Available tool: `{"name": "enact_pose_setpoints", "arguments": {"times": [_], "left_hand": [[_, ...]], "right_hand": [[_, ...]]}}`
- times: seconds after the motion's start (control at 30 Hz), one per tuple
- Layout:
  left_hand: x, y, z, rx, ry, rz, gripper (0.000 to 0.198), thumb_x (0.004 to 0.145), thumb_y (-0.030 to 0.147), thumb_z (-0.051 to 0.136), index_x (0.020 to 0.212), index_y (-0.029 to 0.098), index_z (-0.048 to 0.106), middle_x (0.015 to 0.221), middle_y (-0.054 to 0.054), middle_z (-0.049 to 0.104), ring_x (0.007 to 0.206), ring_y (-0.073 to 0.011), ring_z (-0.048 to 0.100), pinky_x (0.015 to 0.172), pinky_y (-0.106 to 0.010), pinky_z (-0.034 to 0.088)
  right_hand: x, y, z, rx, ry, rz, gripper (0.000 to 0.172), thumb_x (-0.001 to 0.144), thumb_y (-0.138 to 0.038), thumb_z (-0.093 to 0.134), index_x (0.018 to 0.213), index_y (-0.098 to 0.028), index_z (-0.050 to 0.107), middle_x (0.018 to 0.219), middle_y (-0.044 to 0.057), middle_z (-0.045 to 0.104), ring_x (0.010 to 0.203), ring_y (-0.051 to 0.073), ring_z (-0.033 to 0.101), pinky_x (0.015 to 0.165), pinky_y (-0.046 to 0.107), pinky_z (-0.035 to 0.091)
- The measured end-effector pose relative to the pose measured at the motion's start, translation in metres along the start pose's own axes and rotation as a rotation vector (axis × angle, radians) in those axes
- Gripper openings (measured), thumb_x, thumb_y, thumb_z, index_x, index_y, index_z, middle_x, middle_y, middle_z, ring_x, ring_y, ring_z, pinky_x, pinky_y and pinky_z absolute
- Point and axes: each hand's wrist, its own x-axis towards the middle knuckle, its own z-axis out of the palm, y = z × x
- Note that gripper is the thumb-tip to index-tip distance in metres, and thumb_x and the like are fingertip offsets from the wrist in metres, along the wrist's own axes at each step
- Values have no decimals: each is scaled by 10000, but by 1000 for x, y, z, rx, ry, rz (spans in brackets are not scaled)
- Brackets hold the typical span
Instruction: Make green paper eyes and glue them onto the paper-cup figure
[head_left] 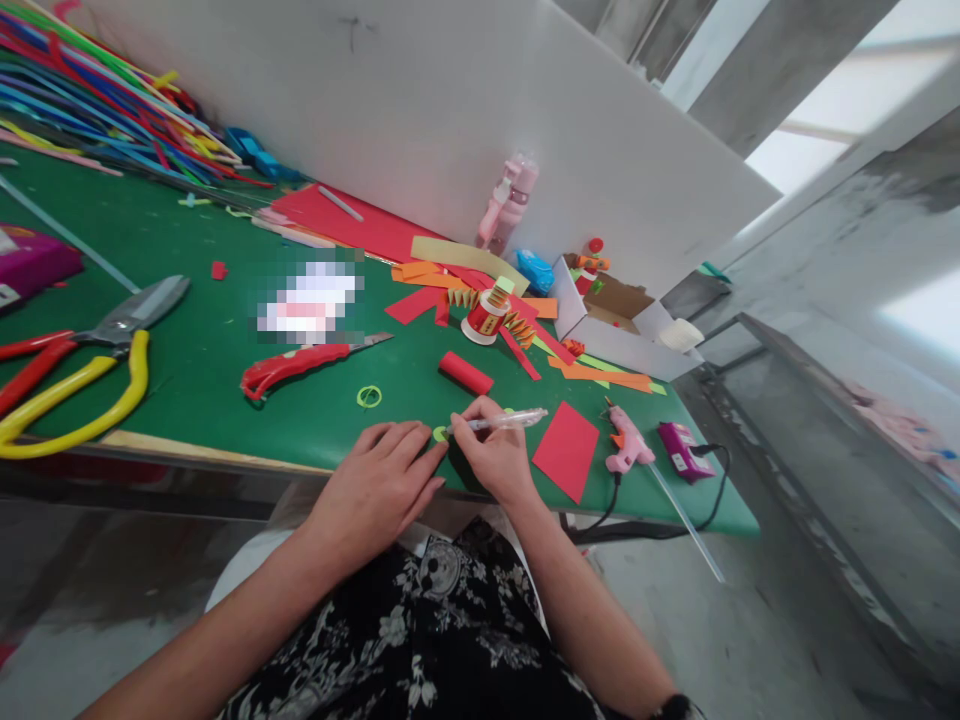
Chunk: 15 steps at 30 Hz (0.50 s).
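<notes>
My right hand (495,455) is closed around a clear-barrelled pen (510,420), its tip down at a small light-green paper disc (439,434) near the table's front edge. Flat on the green table, my left hand (386,470) has its fingers stretched out, with the fingertips beside or on the disc. A thin light-green paper ring (369,397) lies just beyond the left hand. Past the right hand is a rolled red paper tube (466,373), and to its right a red paper sheet (566,450). Another bit of light green shows behind the right hand's knuckles.
A red-handled knife (300,368) and large shears (112,340) lie left. Beyond the tube stands a red-and-white paper figure (486,318) among paper strips. A pink glue gun (627,440), its cord and an open box (622,310) are right. Pipe cleaners (112,110) fill the back left.
</notes>
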Motion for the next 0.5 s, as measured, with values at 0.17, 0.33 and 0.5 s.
{"name": "enact_pose_setpoints", "arguments": {"times": [0.17, 0.33, 0.5], "left_hand": [[0, 1, 1, -26, -6, -27, 311, 962, 256, 475, 1181, 134, 658, 1133, -160, 674, 1055, -287, 612, 889, -438, 454], [-1, 0, 1, -18, 10, -12, 296, 964, 259, 480, 1155, 136, 670, 1127, -155, 676, 1052, -277, 612, 888, -424, 446], [0, 0, 0, -6, 6, -3, 298, 961, 259, 486, 1155, 123, 667, 1115, -157, 680, 1047, -280, 611, 892, -424, 443]], "right_hand": [[0, 0, -1, 4, -7, 3, 248, 809, -368, 555, 620, -233, 469, 541, -43, 494, 502, 117, 467, 501, 235, 391], [-1, 0, -1, 54, 65, 46, 250, 810, -383, 552, 624, -236, 472, 536, -46, 487, 495, 120, 462, 493, 239, 385], [-2, -1, -1, 45, 39, 31, 239, 796, -362, 554, 610, -237, 470, 532, -44, 488, 497, 123, 464, 498, 242, 383]]}}
